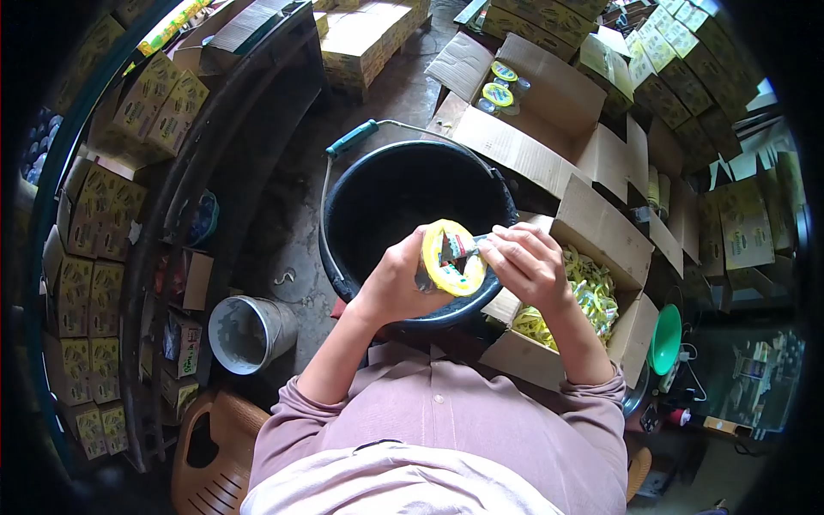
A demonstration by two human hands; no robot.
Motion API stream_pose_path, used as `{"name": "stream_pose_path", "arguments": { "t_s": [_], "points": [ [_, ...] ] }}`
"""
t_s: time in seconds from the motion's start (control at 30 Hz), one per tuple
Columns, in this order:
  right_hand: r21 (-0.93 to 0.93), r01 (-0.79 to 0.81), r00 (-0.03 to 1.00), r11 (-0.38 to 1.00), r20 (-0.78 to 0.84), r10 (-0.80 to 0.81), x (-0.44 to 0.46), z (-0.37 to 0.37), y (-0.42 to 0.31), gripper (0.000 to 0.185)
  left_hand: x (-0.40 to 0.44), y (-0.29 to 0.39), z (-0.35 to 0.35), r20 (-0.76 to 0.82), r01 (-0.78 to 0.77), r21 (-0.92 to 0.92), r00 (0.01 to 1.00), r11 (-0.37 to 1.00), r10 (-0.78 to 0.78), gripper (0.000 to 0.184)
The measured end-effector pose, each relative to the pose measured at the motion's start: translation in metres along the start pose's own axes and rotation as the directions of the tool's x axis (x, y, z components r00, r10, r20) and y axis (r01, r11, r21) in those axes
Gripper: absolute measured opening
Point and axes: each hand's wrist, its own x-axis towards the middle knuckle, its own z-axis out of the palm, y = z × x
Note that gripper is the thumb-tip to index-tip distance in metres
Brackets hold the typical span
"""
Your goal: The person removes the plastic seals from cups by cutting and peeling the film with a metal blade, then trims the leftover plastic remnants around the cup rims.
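Above a large black bucket (pixel 343 202), my left hand (pixel 390 275) is wrapped round a small clear plastic cup with a yellow-rimmed printed film lid (pixel 435 262). The lid faces up at me, and a dark gap shows in its middle. My right hand (pixel 530 264) is closed in a pinch at the lid's right edge. Between its fingertips is a small greyish flat piece (pixel 481 244); whether it is film or a blade I cannot tell. The bucket's inside looks dark, with its contents not discernible.
At right, a cardboard box (pixel 635 330) holds many yellow strips (pixel 592 296). Behind it, an open carton (pixel 558 94) contains several lidded cups (pixel 498 93). A white bucket (pixel 283 330) stands left, near a brown plastic chair (pixel 223 455). Printed boxes (pixel 90 296) line the left shelf.
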Motion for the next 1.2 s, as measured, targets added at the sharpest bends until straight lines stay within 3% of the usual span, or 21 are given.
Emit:
{"name": "stream_pose_path", "arguments": {
  "t_s": [0.4, 1.2],
  "points": [
    [-0.013, -0.092, 0.994, 0.996, 0.065, 0.092, -0.005, -0.023, -0.006, 0.017, 0.003, -0.001, -0.001, -0.018, -0.062, 0.136, 0.998, 0.989, 0.065, 0.059],
    [-0.04, 0.013, 1.0, 0.999, 0.002, -0.013, 0.001, -0.017, -0.009, 0.016, 0.002, 0.01, 0.003, 0.013, 0.004, -0.022, 1.0, 1.0, -0.004, 0.054]
  ]
}}
